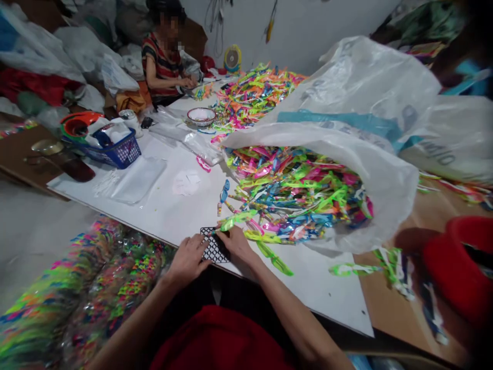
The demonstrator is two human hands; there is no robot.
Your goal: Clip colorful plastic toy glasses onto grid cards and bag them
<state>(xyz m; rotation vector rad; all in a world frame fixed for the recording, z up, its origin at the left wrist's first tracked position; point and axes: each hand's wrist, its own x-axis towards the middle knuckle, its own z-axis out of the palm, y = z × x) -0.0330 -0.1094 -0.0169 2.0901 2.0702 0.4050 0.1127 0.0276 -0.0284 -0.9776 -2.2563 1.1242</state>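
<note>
Two hands work at the near edge of the white tabletop (154, 216), with a black grid (213, 253) lying flat between them. The left hand (188, 259) rests palm down, its fingers loosely spread and their tips on the grid's left side; it grips nothing. The right hand (236, 245) lies on the grid's right side with its fingers drawn narrow, the tips close together at the grid's far corner. The end of a green strip (234, 221) lies at those fingertips, but I cannot tell whether the fingers pinch it or only touch it.

Just beyond the right hand, a heap of coloured plastic pieces (296, 192) in green, pink, blue and orange spills out of the mouth of a big white sack (358, 149) lying on its side. A few blue pieces (224, 191) lie apart from the heap, straight ahead of both hands. More green strips lie on the tabletop to the right of the right hand.

Well beyond the left hand stand a blue basket (121, 151) and a small bowl (201, 116), with a second heap (254, 95) of the same pieces farther off. Another person (164, 59) sits at the far end of the tabletop. Below and to the left of the left hand lie clear bags (80, 298) packed with coloured pieces.
</note>
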